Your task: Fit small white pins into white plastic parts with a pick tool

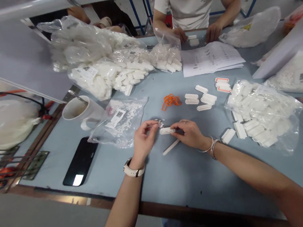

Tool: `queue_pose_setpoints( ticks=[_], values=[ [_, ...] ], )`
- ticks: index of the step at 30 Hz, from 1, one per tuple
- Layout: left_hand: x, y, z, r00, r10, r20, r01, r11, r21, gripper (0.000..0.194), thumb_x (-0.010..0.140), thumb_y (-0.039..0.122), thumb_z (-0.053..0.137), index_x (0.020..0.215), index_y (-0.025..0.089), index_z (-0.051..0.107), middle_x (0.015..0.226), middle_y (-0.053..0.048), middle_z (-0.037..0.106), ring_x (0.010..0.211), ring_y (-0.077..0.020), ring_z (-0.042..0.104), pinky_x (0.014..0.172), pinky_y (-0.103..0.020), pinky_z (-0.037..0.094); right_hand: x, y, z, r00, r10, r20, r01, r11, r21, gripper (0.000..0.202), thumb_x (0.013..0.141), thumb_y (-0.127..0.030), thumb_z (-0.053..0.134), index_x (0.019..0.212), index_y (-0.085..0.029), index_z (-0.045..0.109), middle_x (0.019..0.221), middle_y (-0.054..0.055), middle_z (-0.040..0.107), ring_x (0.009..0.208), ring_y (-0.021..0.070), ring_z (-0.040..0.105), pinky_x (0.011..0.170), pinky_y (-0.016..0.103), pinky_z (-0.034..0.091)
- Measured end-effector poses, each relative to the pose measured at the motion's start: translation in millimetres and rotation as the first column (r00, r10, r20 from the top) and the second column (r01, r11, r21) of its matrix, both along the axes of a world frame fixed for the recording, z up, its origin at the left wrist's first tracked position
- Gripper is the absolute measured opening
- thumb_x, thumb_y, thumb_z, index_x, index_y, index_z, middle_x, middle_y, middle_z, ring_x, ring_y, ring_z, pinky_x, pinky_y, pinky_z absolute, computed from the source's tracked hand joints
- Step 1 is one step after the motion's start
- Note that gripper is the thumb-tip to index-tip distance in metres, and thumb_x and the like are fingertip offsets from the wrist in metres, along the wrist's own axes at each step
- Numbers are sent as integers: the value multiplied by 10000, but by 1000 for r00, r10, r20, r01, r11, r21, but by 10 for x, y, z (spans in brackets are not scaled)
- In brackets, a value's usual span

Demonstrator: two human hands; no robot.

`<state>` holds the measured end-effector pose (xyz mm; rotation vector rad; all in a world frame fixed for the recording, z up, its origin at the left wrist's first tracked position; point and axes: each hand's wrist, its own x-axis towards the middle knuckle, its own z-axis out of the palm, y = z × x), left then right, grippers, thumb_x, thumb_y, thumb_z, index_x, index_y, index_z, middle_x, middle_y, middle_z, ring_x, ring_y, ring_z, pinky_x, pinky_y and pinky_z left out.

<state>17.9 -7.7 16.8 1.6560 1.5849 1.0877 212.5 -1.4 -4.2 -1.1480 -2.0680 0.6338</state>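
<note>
My right hand (pixel 190 134) grips one end of a white slotted plastic housing (pixel 167 130) between thumb and fingers, just above the table. My left hand (pixel 145 135) is at the other end, thumb and forefinger pinched together; whatever they hold is too small to make out. Tiny white parts (pixel 160 122) lie by the left fingertips. Below the housing, a white stick (pixel 168 149) rests on the table, its upper end close under my right hand. Orange rectangular frames (pixel 170 100) are heaped beyond my hands, beside several loose white housings (pixel 206 99).
White housings spill from a clear bag (pixel 265 112) at right. A bag of tiny parts (pixel 123 120), a mug (pixel 77 112) and a phone (pixel 80 161) are at left. Large bags (pixel 102 61) and paper sheets (pixel 212 58) lie farther back, where a co-worker's hands (pixel 213 32) rest.
</note>
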Motion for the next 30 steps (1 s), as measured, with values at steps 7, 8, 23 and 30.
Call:
queue_pose_setpoints(
  ticks=[7, 8, 23, 30],
  values=[
    [-201, 65, -121, 838, 20, -545, 65, 988, 137, 186, 838, 250, 485, 813, 187, 659, 823, -88, 687, 823, -259, 600, 799, -407, 470, -12, 5, -1, 1000, -21, 17, 21, 999, -24, 148, 756, -182, 723, 900, -191, 695, 710, 7, 663, 690, 141, 581, 679, 246, 437],
    [-195, 63, -131, 814, 11, -581, 82, 988, 134, 194, 845, 247, 479, 816, 186, 661, 821, -89, 684, 824, -260, 597, 806, -409, 466, -13, 5, -2, 1000, -22, 18, 22, 999, -23, 148, 755, -184, 725, 900, -190, 696, 711, 8, 664, 692, 142, 581, 683, 247, 437],
    [-32, -3, 22, 977, -135, -163, 148, 986, 71, 138, 822, 304, 591, 796, 197, 674, 853, -56, 662, 771, -184, 599, 746, -329, 493, -8, 9, -19, 1000, -19, 15, 19, 1000, -11, 150, 759, -194, 722, 906, -189, 695, 705, 8, 665, 684, 135, 583, 668, 237, 440],
    [130, -65, 27, 956, -259, -140, 277, 952, 132, 100, 820, 268, 623, 818, 195, 690, 929, -79, 639, 909, -204, 610, 834, -364, 496, -14, 6, -31, 1000, -25, 19, 24, 999, 33, 126, 760, -186, 711, 885, -196, 697, 722, 12, 690, 710, 143, 605, 668, 235, 445]
  ],
)
